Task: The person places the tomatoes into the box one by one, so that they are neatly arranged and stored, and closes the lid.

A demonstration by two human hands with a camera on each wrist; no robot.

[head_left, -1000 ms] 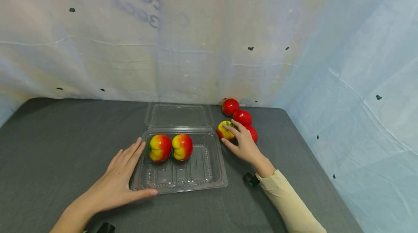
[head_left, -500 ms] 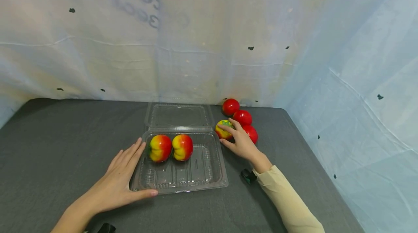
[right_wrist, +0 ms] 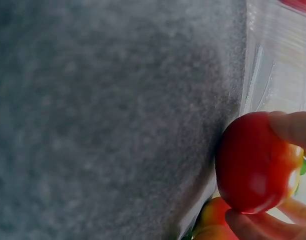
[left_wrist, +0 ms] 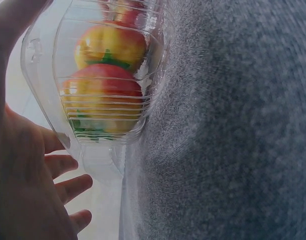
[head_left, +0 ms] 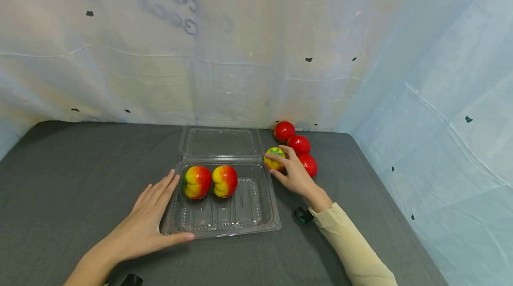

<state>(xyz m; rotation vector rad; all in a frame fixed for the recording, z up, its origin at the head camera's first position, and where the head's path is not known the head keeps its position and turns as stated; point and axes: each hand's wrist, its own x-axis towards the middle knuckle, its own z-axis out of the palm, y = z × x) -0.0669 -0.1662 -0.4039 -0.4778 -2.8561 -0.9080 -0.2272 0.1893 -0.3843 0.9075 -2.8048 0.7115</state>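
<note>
In the head view, my right hand (head_left: 295, 171) grips a glossy red-and-yellow lobed fruit (head_left: 274, 157) with a green leafy top, just right of the clear plastic clamshell box (head_left: 256, 228). Up close in the right wrist view, thumb and fingers hold that fruit (right_wrist: 252, 165) by its sides, close over the grey cloth. My left hand (head_left: 146, 219) lies along the box's left side, fingers straight, thumb at the front edge. Fingertips meet the box rim in the left wrist view. Two similar fruits (head_left: 197, 182) sit side by side in the box's base, toward its back left.
Several red fruits (head_left: 299, 144) lie in a curved row behind and right of my right hand. The box's lid (head_left: 220, 141) is folded back flat toward the pale sheeting (head_left: 240, 54) at the rear. Grey cloth (head_left: 80, 179) covers the table.
My right hand and the fruit in it have shifted slightly left toward the box. That fruit has turned so its green top shows more. The left hand stays put.
</note>
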